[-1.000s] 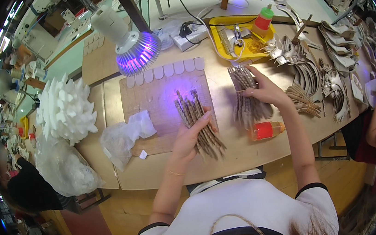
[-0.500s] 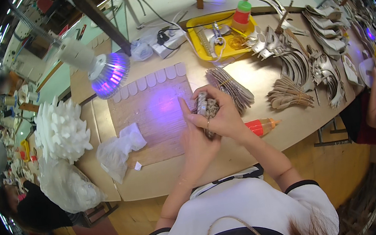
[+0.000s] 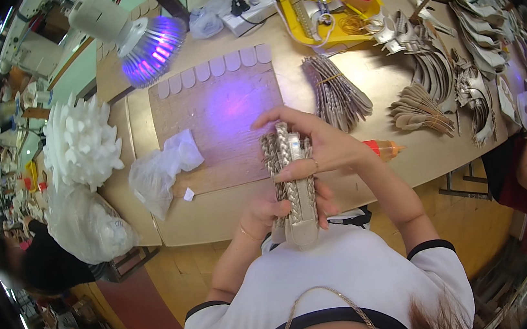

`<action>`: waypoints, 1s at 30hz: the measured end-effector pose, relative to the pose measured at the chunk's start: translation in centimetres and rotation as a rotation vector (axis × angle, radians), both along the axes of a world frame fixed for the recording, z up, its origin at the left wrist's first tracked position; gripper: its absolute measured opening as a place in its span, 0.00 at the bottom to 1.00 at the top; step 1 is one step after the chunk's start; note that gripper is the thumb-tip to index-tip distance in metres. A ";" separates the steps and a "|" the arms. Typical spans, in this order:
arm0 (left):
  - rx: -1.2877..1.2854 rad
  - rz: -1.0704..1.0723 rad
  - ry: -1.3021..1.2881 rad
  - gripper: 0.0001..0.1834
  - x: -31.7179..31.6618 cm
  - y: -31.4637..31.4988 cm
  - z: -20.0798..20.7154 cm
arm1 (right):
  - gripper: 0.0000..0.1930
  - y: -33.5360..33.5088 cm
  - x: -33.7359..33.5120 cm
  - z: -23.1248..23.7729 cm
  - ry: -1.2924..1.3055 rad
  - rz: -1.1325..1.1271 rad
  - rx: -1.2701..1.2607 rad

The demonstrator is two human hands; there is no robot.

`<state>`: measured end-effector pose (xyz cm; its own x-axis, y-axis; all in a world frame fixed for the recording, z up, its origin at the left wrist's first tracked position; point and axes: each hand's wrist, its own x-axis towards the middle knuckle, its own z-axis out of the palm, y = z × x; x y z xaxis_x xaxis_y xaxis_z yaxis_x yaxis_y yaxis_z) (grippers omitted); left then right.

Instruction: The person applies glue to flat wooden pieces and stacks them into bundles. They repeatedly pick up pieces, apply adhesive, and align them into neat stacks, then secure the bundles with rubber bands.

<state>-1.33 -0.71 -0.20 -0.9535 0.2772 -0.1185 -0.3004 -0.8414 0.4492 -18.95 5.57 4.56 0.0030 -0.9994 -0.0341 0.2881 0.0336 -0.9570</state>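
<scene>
A bundle of pale braided strips (image 3: pixel 293 184) is held upright close to my chest, above the table's near edge. My left hand (image 3: pixel 269 214) grips its lower part from underneath. My right hand (image 3: pixel 321 146) wraps the upper part, with fingers spread over the top ends. Beyond them lies a brown wooden board (image 3: pixel 223 127) lit violet by a lamp (image 3: pixel 135 33), with a row of small rounded pieces (image 3: pixel 214 69) along its far edge.
A second bundle of strips (image 3: pixel 335 94) lies right of the board, an orange glue bottle (image 3: pixel 385 148) beside my right wrist. Crumpled plastic (image 3: pixel 160 173) sits left of the board, a white spiky form (image 3: pixel 82 143) further left. A yellow tray (image 3: pixel 330 7) and silver leaf shapes (image 3: pixel 435 73) are at the back right.
My hands gathered the strips off the board into one bundle and lifted it toward my body. The right hand left the far bundle and joined the left.
</scene>
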 end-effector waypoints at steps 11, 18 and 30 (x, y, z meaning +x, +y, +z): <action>-0.421 0.448 -0.425 0.22 3.1 1.6 2.6 | 0.35 5.0 3.3 0.4 0.452 -0.213 0.297; -0.539 0.358 -0.566 0.28 4.2 1.6 3.9 | 0.21 5.4 4.8 0.2 0.442 -0.283 0.214; -0.110 0.444 -0.580 0.32 5.1 2.5 2.1 | 0.10 7.6 3.5 -1.1 -0.437 -0.112 0.438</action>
<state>3.81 1.79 1.90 -0.7485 -0.1631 -0.6428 -0.1570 -0.8981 0.4108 -15.43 13.14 3.51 0.0048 -0.8881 -0.4596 0.6741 0.3424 -0.6545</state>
